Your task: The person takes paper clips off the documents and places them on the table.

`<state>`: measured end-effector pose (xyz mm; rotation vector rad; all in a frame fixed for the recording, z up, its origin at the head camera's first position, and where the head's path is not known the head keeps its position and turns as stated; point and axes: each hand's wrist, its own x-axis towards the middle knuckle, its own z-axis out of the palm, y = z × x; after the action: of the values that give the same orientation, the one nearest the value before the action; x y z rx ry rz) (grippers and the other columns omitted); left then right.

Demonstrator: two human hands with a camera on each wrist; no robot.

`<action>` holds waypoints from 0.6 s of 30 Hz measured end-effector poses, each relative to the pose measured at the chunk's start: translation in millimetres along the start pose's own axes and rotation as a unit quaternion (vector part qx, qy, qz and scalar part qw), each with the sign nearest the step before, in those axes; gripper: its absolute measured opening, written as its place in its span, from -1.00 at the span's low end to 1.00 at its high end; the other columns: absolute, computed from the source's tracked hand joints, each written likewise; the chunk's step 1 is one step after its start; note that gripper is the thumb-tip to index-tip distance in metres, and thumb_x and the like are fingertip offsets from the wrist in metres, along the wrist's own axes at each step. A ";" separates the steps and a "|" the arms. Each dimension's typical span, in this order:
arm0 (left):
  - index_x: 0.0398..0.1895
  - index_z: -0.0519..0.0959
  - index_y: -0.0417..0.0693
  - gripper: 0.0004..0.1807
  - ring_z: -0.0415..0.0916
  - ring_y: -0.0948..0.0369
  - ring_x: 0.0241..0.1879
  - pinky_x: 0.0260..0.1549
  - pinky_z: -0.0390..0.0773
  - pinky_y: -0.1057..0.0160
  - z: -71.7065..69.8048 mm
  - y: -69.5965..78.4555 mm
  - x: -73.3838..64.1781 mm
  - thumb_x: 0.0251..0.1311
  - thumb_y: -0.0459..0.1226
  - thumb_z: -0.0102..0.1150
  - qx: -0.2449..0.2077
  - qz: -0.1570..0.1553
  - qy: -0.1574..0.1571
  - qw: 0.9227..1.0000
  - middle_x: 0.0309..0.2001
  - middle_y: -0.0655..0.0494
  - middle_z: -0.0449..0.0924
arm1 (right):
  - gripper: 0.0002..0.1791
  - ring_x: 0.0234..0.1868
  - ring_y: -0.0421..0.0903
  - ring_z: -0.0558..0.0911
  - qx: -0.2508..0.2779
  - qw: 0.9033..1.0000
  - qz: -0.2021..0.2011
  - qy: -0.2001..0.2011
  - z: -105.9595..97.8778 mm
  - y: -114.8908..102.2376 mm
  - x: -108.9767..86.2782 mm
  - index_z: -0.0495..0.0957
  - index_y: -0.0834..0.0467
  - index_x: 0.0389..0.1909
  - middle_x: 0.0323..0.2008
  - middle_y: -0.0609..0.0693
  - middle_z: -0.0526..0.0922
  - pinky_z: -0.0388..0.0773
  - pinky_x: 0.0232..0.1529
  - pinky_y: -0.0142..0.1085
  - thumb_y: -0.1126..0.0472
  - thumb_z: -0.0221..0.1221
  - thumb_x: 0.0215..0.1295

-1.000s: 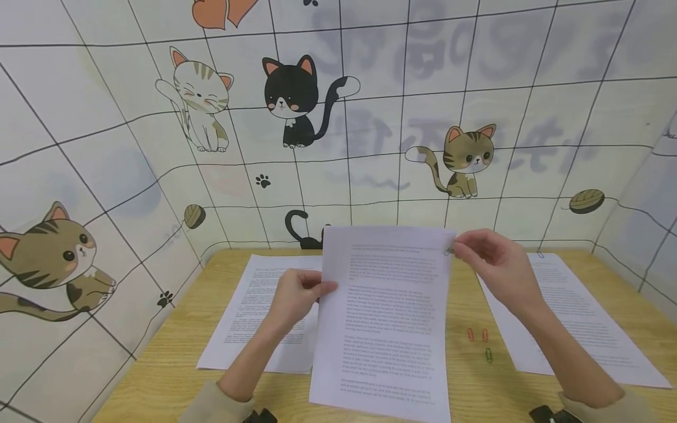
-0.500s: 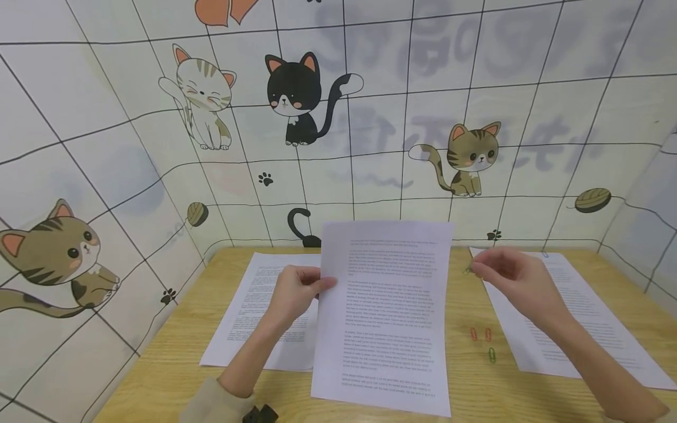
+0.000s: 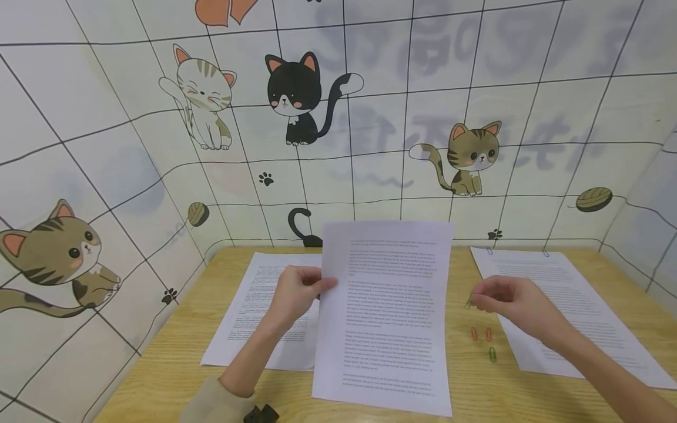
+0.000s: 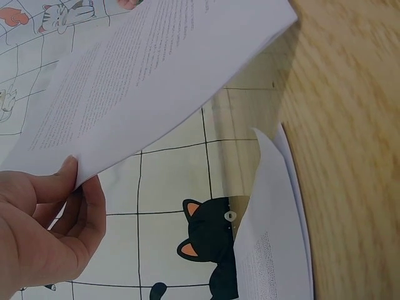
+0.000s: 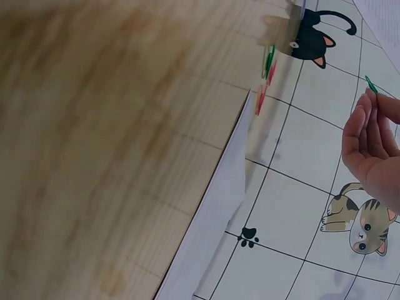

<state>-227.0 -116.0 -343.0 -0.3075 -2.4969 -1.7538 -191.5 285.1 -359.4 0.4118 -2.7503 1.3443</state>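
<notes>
In the head view my left hand pinches the left edge of a printed paper, thumb on the near face. The paper stands raised above the table, its text facing me; how many sheets it has I cannot tell. The left wrist view shows the same grip, with thumb and fingers on the paper's edge. To the right of the paper and apart from it, my right hand pinches a small green paper clip between thumb and fingertips. That clip pokes out past the fingertips in the right wrist view.
Two red paper clips and a green one lie on the wooden table. Printed papers lie at left, partly behind the raised paper. Another stack at right bears light-blue clips along its far edge. A cat-patterned wall stands behind.
My right hand has left the raised paper's upper right corner and moved right, then down, still holding the green paper clip. The left hand keeps its grip on the paper.
</notes>
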 end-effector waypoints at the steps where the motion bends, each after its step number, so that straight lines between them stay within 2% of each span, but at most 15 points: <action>1: -0.27 0.77 -0.26 -0.90 0.61 0.17 -0.46 -0.36 0.57 0.26 0.2 -0.3 0.0 0.19 -0.38 0.40 0.001 0.000 0.000 1.000 -0.42 -0.01 0.73 | -0.78 -0.24 -0.15 0.68 0.001 1.000 0.004 -0.010 0.3 1.5 -0.5 0.63 0.22 -0.13 -0.24 0.02 0.72 0.54 -0.19 -0.37 0.12 0.26 0.42; 8: -0.26 0.77 -0.25 -0.89 0.61 0.17 -0.46 -0.35 0.57 0.25 -0.1 -1.0 0.0 0.19 -0.37 0.40 0.000 0.003 -0.002 1.000 -0.41 -0.01 0.73 | -0.80 -0.31 -0.06 0.66 0.009 0.996 0.014 -0.090 0.4 9.7 -4.9 0.62 0.22 -0.18 -0.33 0.02 0.72 0.50 -0.18 -0.35 0.13 0.25 0.41; 12: -0.26 0.77 -0.25 -0.89 0.61 0.17 -0.45 -0.34 0.59 0.22 0.2 -1.2 0.5 0.19 -0.38 0.40 -0.001 0.003 -0.004 1.000 -0.41 -0.01 0.73 | -0.84 -0.36 -0.09 0.65 0.021 0.991 0.012 -0.135 0.6 18.5 -7.4 0.61 0.25 -0.19 -0.37 0.02 0.70 0.53 -0.23 -0.36 0.21 0.23 0.41; 18: -0.28 0.77 -0.24 -0.91 0.61 0.17 -0.45 -0.33 0.59 0.22 -0.4 -2.2 1.9 0.19 -0.38 0.40 -0.002 0.002 -0.007 1.000 -0.41 0.00 0.73 | -0.91 -0.36 -0.25 0.58 0.012 0.988 0.021 -0.151 3.3 26.6 -10.8 0.64 0.23 -0.25 -0.32 0.02 0.71 0.51 -0.31 -0.36 0.27 0.24 0.34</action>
<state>-229.3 -116.8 -344.6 -0.3255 -2.5010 -1.7629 -187.7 300.5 -383.6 0.6082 -3.0012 1.4323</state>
